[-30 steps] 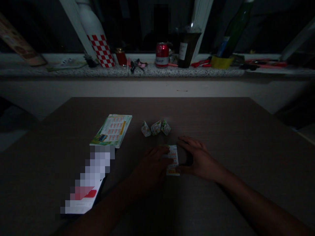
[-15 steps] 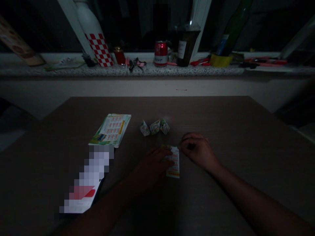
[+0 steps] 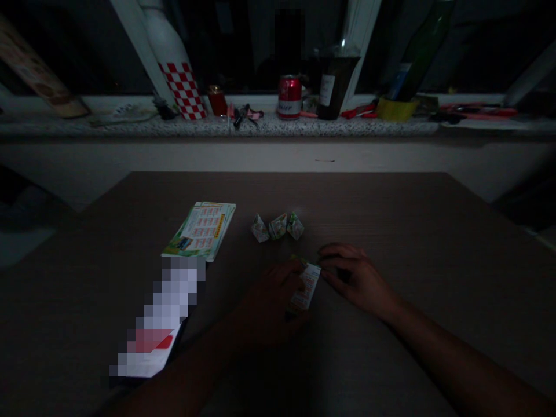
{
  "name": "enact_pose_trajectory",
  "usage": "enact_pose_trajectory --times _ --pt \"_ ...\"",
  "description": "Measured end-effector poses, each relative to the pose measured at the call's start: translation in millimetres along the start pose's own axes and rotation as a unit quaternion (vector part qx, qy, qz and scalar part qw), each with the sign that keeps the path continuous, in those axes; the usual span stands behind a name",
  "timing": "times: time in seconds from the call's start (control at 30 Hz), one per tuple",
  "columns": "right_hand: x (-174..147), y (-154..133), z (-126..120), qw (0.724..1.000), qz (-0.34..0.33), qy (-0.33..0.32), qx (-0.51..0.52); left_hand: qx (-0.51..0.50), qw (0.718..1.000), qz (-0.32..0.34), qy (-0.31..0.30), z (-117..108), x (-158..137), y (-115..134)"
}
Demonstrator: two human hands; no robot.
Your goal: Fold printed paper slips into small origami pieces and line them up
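A small folded calendar card [image 3: 307, 285], printed with rows of dates, lies slanted on the table. My left hand [image 3: 271, 298] holds it, with fingers over its upper left part and the thumb by its lower edge; much of the card is hidden beneath. At the card's upper right corner rests my right hand [image 3: 358, 278], thumb and fingers curved and slightly apart, tips touching or very close to the paper. Three folded paper pieces [image 3: 278, 227] stand in a row just beyond the hands.
Flat calendar cards [image 3: 202, 231] are stacked on the left of the brown table [image 3: 382, 202]. Nearer me lies a lit phone [image 3: 156, 336], its screen blurred. Along the stone windowsill [image 3: 278, 128] stand a checkered bottle [image 3: 185, 87], a red can [image 3: 289, 97] and a dark cup [image 3: 332, 87].
The card has turned from upright to slanted. My left thumb has come down to its lower edge. My right hand has shifted slightly down, its fingers opening a little. The camera view moved slightly.
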State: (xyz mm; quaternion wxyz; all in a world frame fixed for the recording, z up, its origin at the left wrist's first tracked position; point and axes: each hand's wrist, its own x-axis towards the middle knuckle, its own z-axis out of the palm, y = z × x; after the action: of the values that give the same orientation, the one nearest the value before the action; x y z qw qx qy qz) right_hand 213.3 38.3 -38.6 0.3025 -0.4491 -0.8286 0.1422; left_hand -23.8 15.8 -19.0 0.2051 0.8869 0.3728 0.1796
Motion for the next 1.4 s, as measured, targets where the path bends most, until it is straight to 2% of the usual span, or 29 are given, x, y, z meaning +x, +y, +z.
enact_pose_trajectory --times 0.47,0.7,0.9,1.17,1.4 --pt "3 -6 1 0.997 -0.049 0.011 0.052 0.050 0.998 0.009 0.036 1 1 2" --pt "3 -14 -2 0.993 -0.118 0.017 0.017 0.045 0.995 0.044 0.080 3 4 2" --pt "1 -16 -4 0.993 -0.117 0.024 0.000 0.065 0.993 0.016 0.101 2 5 1" --pt "2 -20 -1 0.988 -0.153 0.022 -0.015 0.021 0.989 0.083 0.121 6 5 3" --pt "2 -25 -6 0.985 -0.163 0.046 -0.003 0.038 0.985 0.065 0.155 1 4 0"
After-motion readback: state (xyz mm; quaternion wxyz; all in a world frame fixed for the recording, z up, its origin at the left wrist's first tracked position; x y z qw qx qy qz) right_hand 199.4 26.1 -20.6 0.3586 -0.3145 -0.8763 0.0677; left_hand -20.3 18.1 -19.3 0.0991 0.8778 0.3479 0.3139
